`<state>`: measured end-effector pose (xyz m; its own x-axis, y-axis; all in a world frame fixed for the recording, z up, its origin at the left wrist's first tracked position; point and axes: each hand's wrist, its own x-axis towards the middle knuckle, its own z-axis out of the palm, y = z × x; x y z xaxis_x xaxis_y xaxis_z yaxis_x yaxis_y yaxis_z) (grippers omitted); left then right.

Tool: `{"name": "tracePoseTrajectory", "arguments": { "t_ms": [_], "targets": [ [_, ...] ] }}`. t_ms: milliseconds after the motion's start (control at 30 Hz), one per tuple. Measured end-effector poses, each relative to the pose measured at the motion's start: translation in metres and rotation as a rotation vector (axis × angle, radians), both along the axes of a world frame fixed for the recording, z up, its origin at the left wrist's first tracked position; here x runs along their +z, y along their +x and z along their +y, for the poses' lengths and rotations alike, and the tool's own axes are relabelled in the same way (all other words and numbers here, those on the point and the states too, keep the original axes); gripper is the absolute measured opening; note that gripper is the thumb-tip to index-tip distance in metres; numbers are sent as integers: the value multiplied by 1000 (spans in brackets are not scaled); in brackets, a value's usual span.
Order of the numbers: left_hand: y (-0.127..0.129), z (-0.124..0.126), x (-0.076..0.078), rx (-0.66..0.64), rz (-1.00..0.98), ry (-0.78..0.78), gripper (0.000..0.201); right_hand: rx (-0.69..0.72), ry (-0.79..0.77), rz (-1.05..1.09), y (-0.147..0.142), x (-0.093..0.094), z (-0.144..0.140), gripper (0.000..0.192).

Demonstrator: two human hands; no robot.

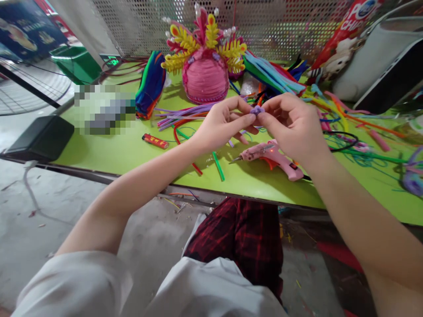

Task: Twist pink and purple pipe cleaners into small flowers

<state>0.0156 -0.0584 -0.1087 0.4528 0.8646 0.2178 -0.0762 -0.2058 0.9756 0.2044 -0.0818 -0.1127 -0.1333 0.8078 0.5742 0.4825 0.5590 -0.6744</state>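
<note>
My left hand (224,122) and my right hand (291,125) meet above the green table (115,152), both pinching a small purple pipe-cleaner piece (256,109) between thumbs and fingertips. A purple strand trails down from it behind my left fingers. Directly below my hands lies a pink hot glue gun (271,157), nozzle pointing left. Behind my hands stands a pink pipe-cleaner headdress (205,66) with yellow and red feather shapes and pearl tips.
Bundles of coloured pipe cleaners (150,83) lie at the back, loose strands (350,119) spread right. A red lighter (155,141) and a green stick (218,165) lie on the left. A perforated metal screen (264,22) backs the table. A black box (41,137) sits at the left edge.
</note>
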Motion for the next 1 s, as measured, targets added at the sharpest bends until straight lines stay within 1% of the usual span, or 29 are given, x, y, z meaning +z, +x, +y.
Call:
{"name": "tracePoseTrajectory", "arguments": {
  "t_ms": [67,167,267,333,400,500,567,667,700,767,833,933,1000],
  "targets": [
    [-4,3,2,1,19,40,3,12,-1,-37,3,2,-1,10],
    [-11,9,4,18,67,123,7,34,23,-122,6,8,-3,7],
    [-13,13,4,-36,114,147,11,89,58,-184,5,11,-4,10],
    [-13,12,3,-67,114,135,12,104,47,-186,4,10,-4,10],
    [-11,10,2,-80,85,116,11,98,-13,-130,2,6,-3,7],
    [-10,8,1,-89,52,67,11,108,-176,-22,-1,2,-5,7],
    [-10,8,0,-92,73,42,9,134,-250,-24,-2,2,-7,9],
    [-12,12,-2,-114,112,62,3,156,-282,-58,-2,3,-10,10],
    [-13,13,-2,-129,119,84,2,160,-300,-49,-2,3,-10,10],
    [-14,16,-3,-154,139,143,6,173,-356,-10,-2,3,-9,12],
    [-15,16,-3,-144,195,245,9,192,-403,22,-2,2,-8,15],
    [-15,13,-1,-53,323,470,7,201,-440,50,-2,2,-7,22],
    [-15,11,1,0,383,576,7,202,-455,54,-2,3,-6,23]
  ]
}}
